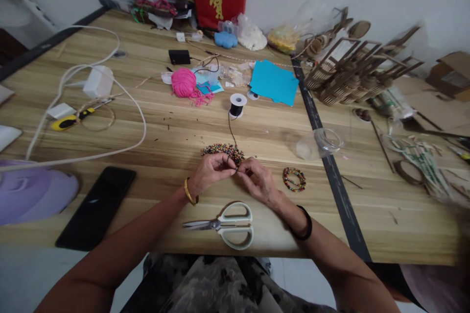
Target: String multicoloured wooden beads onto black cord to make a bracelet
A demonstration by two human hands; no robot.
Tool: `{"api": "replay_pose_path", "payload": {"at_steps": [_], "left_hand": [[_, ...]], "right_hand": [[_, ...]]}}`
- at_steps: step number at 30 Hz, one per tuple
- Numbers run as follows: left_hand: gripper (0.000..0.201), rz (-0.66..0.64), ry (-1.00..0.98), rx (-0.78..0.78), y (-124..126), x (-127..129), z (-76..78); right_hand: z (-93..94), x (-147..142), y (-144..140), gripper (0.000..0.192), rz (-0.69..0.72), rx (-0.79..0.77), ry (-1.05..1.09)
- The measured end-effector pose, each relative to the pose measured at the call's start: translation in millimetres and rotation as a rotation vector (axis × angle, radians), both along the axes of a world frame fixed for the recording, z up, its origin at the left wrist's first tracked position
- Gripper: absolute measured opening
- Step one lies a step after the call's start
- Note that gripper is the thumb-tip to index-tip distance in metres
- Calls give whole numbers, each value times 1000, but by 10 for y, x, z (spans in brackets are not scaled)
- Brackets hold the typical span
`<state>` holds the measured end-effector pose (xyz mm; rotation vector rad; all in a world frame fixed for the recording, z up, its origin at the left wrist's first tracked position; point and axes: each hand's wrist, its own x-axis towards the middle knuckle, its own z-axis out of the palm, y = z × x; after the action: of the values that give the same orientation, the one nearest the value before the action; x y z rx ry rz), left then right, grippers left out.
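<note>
1. Fingertips of your left hand (210,172) and right hand (258,181) are pinching together on the black cord (231,132).
2. Cord is running straight away from you to the spool (237,105).
3. Beads (223,150) are lying just beyond both hands.

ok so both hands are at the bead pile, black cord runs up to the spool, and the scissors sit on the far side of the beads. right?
Not quite. The head view shows the scissors on the near side, between the hands and the table edge. The rest holds: left hand and right hand meet at the bead pile, and the black cord runs up to the spool.
</note>
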<state>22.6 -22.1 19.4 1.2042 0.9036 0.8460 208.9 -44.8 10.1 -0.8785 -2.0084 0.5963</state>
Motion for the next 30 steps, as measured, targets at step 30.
{"api": "replay_pose_path", "payload": {"at_steps": [30], "left_hand": [[26,-22,54,40,8,2,0]], "right_hand": [[-82,29,21,3,14,81,-7]]}}
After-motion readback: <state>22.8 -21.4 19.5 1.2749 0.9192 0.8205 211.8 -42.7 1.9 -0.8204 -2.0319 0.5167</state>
